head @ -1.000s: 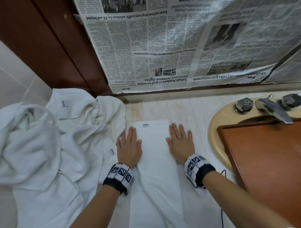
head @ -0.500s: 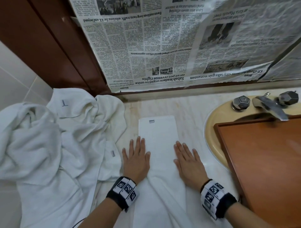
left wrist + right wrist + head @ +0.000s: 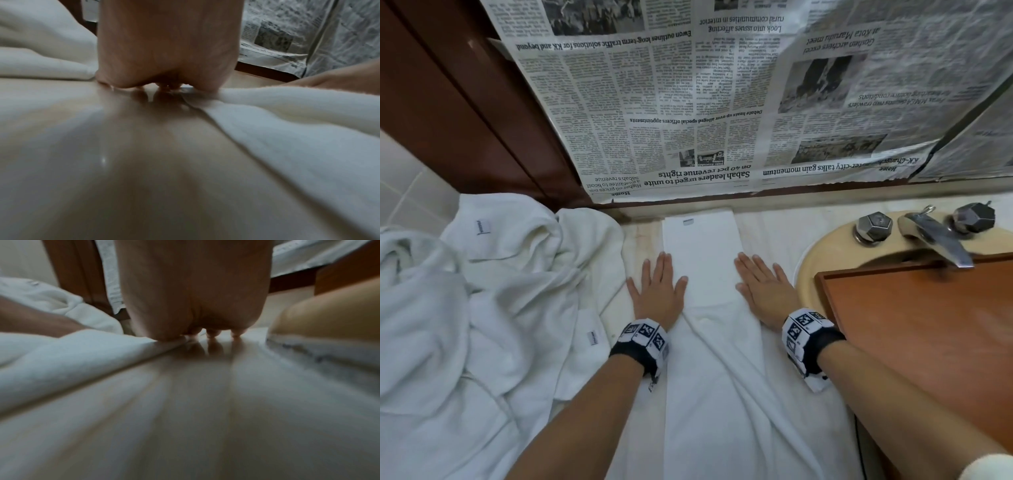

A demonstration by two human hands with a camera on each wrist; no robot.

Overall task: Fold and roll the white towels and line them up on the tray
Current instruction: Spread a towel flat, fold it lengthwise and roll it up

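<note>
Both flat hands, left hand (image 3: 659,295) and right hand (image 3: 763,289), have slid nearer along the folded towel (image 3: 702,260).

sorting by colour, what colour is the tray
Reddish-brown wood; the tray shows best in the head view.

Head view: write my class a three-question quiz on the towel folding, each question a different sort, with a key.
1. True or false: both hands lie flat beside the folded towel.
2. The tray lies over: A) the sink B) the towel pile C) the newspaper.
3. Fill in: the unfolded towels are heaped beside the ___ hand.

Key:
1. True: left hand, right hand.
2. A, the sink.
3. Left.
</note>
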